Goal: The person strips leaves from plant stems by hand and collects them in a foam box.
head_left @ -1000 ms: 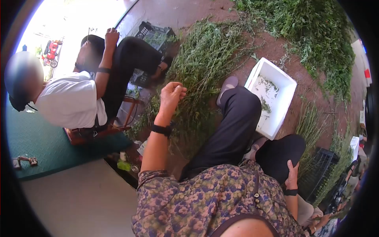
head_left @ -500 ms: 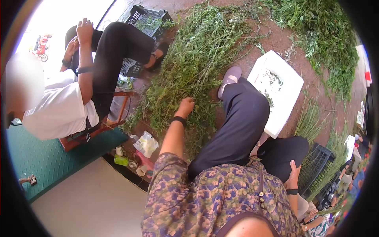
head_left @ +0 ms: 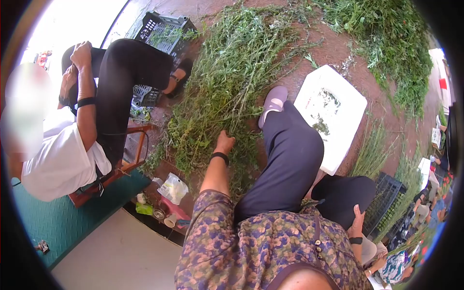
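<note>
My left hand (head_left: 224,143), with a black band at its wrist, is at the near edge of a long heap of leafy green stems (head_left: 212,106). Its fingers are curled in; whether a stem lies between them is too small to tell. My right hand (head_left: 357,222) rests against the side of my bent right knee, fingers stretched and holding nothing. A white foam box (head_left: 345,106) with cut green bits on its surface lies beyond my legs.
A person in a white shirt (head_left: 60,162) sits at left beside a dark plastic crate (head_left: 166,31). Another green heap (head_left: 382,43) lies at upper right. A black crate (head_left: 384,200) stands by my right knee. A plastic bag (head_left: 173,188) and small containers lie at lower left.
The view has shifted slightly. My left hand stays at the heap, its fingers turned a little. The seated person's hands have come closer together. My right hand remains on my knee.
</note>
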Tool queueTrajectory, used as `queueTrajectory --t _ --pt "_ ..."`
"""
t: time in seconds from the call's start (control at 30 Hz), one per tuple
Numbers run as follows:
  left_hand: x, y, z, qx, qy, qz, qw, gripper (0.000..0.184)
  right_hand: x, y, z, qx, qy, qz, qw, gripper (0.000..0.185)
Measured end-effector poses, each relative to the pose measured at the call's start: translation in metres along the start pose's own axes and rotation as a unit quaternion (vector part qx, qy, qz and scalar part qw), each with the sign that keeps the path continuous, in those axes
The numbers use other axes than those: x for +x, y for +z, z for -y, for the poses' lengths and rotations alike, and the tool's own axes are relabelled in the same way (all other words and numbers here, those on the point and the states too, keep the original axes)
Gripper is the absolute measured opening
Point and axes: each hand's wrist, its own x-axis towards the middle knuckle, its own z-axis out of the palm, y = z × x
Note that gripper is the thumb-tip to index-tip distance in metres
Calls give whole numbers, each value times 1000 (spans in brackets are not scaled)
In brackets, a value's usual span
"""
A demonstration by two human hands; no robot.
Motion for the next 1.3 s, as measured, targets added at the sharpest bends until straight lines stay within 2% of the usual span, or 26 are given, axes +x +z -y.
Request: queueTrajectory --t 0.07,0.17,0.27,0.3,0.4,0.43,0.53,0.7,0.8,0.83,0.93,0.97,1.03,1.07,1.17,1.27,1.3 --pt "-8 -14 -16 40 7 7 999 38 0 3 1 -1 -3 12 1000 63" --pt "-31 -40 -42 41 120 -17 992 13 -2 4 3 -17 -7 10 1000 62" --pt "-54 -68 -68 -165 55 48 984 17 -2 3 1 -22 -11 -20 999 65" --pt "-59 -77 -72 -226 8 98 969 12 -1 1 0 -23 -12 -22 999 66" --pt "-77 -102 -86 -437 28 220 872 7 0 -5 -4 -22 -30 -18 999 66" --pt "-86 -107 -91 -436 43 215 873 3 0 -7 -6 -22 -39 -15 999 66" --pt "-111 -120 -111 -459 80 241 851 5 6 -16 -11 -40 -58 -11 997 63" --pt "-145 -129 -135 -485 126 318 805 18 9 -18 -16 -29 -108 -9 994 58" --pt "-175 -131 -156 -466 174 284 819 19 6 -20 -18 -33 -132 14 991 62" --pt "-182 -133 -163 -471 197 299 806 20 7 -22 -19 -38 -144 25 989 64" --pt "-213 -141 -194 -436 244 281 819 17 28 -28 -30 -223 -260 -79 936 62" --pt "-223 -145 -208 -429 261 280 818 17 20 -27 -16 -312 -343 -65 884 60" --pt "-240 -149 -232 -408 301 264 821 18 9 -9 10 -421 -444 -154 776 60" --pt "-247 -151 -244 -397 323 264 818 18 3 0 29 -412 -462 -118 776 56" --pt "-285 -152 -283 -374 382 250 808 19 1 38 58 -261 -425 54 865 38" --pt "-323 -141 -311 -378 394 232 805 20 27 83 41 -359 -493 96 787 33" --pt "-330 -136 -317 -380 393 238 803 21 42 99 23 -379 -483 113 781 33"
